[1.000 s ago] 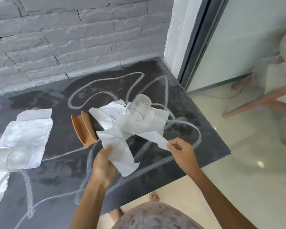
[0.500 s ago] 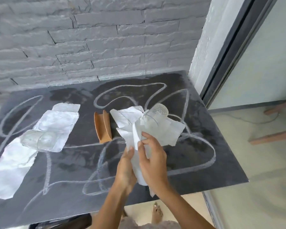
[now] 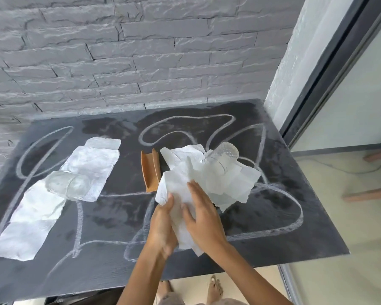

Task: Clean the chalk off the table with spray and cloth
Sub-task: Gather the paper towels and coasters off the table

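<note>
A dark slate table [image 3: 262, 243] carries looping white chalk lines [image 3: 295, 219]. A crumpled white paper cloth [image 3: 224, 183] lies right of centre, with a clear glass [image 3: 221, 156] lying on its side on top of it. My left hand [image 3: 163, 225] grips the cloth's near end from the left. My right hand [image 3: 204, 214] presses on the same end from the right, fingers spread over the paper. No spray bottle is in view.
A brown wooden holder [image 3: 150, 170] stands just left of the cloth. Flat white paper sheets [image 3: 42, 208] lie across the table's left side under a second clear glass [image 3: 67, 186] on its side. A grey brick wall runs behind; a door frame stands at right.
My hands came together from holding the cloth apart and now bunch its near end. The view tilted up and shifted left, showing more of the table.
</note>
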